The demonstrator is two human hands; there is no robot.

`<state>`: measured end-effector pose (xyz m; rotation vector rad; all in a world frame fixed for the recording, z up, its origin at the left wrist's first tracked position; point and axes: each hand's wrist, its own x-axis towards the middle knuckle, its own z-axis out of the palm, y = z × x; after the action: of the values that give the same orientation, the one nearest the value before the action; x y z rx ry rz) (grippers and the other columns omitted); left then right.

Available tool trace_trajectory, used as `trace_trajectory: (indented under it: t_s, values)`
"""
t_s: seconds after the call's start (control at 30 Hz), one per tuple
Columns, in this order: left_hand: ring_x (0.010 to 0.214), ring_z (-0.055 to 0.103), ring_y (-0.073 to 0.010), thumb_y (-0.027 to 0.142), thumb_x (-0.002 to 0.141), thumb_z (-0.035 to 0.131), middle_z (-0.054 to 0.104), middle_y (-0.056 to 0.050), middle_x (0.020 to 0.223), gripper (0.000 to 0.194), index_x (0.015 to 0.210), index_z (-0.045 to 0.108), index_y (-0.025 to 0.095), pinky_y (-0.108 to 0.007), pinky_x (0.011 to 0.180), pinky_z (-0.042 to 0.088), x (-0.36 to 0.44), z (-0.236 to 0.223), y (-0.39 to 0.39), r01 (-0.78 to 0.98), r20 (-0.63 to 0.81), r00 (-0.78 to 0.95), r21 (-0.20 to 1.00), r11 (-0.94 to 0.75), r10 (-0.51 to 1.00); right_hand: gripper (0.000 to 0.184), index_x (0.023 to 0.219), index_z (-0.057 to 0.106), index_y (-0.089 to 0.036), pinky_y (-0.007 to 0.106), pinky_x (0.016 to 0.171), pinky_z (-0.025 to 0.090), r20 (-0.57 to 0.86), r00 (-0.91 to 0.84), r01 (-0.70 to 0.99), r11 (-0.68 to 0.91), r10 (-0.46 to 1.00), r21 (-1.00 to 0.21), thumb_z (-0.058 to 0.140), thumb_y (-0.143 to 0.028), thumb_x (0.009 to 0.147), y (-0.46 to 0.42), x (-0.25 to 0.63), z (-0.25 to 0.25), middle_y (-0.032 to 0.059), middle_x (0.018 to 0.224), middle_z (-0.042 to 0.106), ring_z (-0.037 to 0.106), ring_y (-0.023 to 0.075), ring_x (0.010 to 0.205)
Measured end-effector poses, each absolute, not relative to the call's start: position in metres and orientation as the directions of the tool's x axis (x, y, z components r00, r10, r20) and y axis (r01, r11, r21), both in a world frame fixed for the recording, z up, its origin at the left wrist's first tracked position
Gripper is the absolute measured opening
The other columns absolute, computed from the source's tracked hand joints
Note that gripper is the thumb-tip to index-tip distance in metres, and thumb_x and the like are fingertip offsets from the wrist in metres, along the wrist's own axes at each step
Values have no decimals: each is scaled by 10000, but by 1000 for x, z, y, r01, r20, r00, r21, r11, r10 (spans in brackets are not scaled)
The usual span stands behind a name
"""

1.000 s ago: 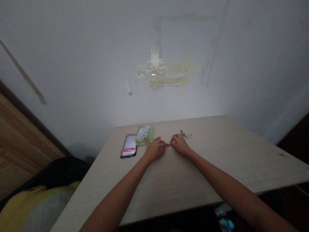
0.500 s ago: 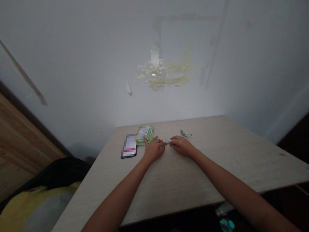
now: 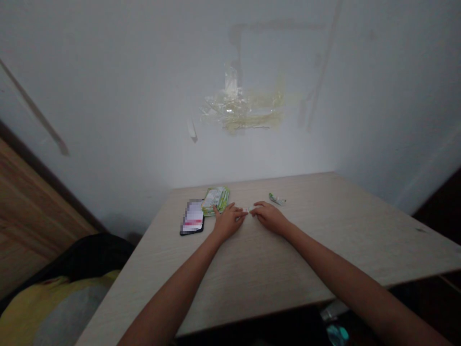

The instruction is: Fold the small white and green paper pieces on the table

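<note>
My left hand [image 3: 228, 223] rests on the table [image 3: 248, 269], its index finger and thumb closed at the left end of a small, light-coloured wrapper [image 3: 246, 210] with red and green marks. At the other end, the fingertips of my right hand [image 3: 268, 215] pinch the same wrapper. Most of it is covered by my fingers, so what is inside cannot be seen. Just behind my left hand lies a green and white packet [image 3: 215, 199]. Beyond my right hand lies another small, crumpled green and white wrapper [image 3: 277, 199].
A phone [image 3: 192, 218] with a blurred screen lies left of the packet, touching it. A wall [image 3: 252, 154] with old tape rises behind the table. Yellow and grey cloth [image 3: 65, 302] is at the lower left. A bottle-like object [image 3: 337, 334] shows below the front edge.
My right hand has shifted slightly left, closer to my left hand, so less of the wrapper shows between them. The packet, phone and other wrapper stay in place.
</note>
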<state>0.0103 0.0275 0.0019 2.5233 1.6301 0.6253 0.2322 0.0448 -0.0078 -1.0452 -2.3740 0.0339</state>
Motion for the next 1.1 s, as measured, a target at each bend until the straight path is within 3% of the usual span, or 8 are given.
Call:
trace_trajectory:
  t_s: [0.6, 1.1]
  values:
    - [1387, 359, -290, 419, 949, 473, 594, 59, 1365, 320, 1226, 574, 543, -783, 1038, -95, 4, 4, 26, 872, 226, 406, 195, -449, 886, 262, 947, 683, -182, 338, 954, 428, 476, -577, 635, 731, 664, -251, 500, -33, 834, 42, 225, -1, 97, 1052, 636, 555, 199, 1066]
    - [1395, 349, -300, 451, 943, 477, 603, 66, 1355, 292, 1191, 604, 535, -792, 1032, -99, 3, 4, 26, 859, 237, 396, 246, -449, 887, 191, 918, 728, -201, 384, 979, 413, 465, -380, 753, 559, 800, -346, 570, -127, 840, 52, 228, -10, 83, 997, 702, 559, 215, 1096]
